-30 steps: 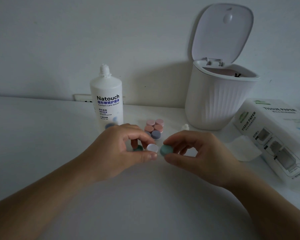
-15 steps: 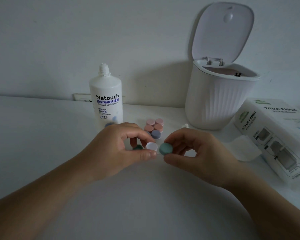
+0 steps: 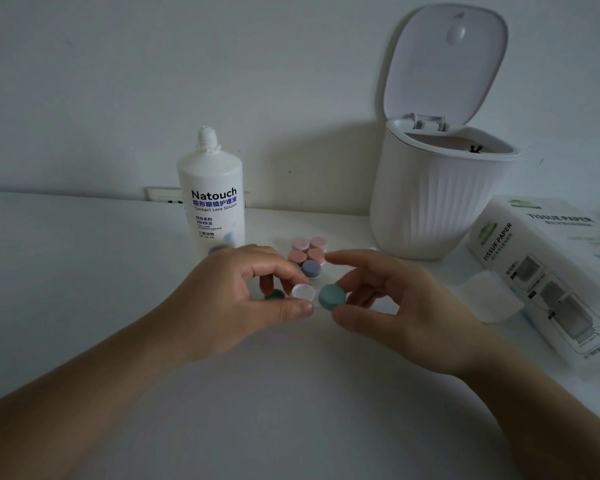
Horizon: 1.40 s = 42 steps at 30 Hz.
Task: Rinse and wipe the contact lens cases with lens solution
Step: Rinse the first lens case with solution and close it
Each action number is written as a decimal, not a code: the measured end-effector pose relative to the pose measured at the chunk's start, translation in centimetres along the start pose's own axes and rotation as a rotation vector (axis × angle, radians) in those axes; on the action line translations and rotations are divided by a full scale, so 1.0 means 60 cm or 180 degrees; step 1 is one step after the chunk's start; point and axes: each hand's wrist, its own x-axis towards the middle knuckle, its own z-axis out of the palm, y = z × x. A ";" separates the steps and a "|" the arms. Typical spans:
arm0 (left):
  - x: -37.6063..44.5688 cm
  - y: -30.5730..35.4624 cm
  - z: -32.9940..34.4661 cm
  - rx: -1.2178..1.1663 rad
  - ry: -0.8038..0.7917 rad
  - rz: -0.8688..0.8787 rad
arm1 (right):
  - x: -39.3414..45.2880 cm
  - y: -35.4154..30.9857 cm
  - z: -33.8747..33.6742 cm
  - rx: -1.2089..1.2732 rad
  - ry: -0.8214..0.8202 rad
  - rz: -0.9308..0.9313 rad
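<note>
My left hand (image 3: 236, 289) pinches a contact lens case, whose open white well (image 3: 303, 292) shows by my thumb and whose other green cap (image 3: 274, 294) peeks out under my fingers. My right hand (image 3: 392, 303) pinches a loose teal-green cap (image 3: 331, 296) just right of the white well, index finger raised. Behind my hands lie more cases with pink caps (image 3: 307, 250) and a purple cap (image 3: 311, 268). The white lens solution bottle (image 3: 211, 195) stands uncapped at the back left.
A white ribbed bin (image 3: 437, 195) with its lid up stands at the back right. A tissue paper pack (image 3: 548, 271) lies at the right with a tissue (image 3: 492, 296) sticking out. A wall socket strip (image 3: 163, 195) sits behind the bottle.
My right index finger has lifted off the teal cap and stretched out; the cap sits a little apart from the white well. My left hand has barely moved.
</note>
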 end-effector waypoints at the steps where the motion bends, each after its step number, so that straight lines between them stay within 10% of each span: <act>1: 0.000 0.000 0.000 -0.0004 0.0000 -0.0005 | 0.000 0.000 0.000 0.0014 0.0006 -0.0022; 42: 0.000 -0.007 0.000 0.0010 0.0049 0.0129 | -0.001 -0.017 0.012 -0.0054 0.0155 -0.0025</act>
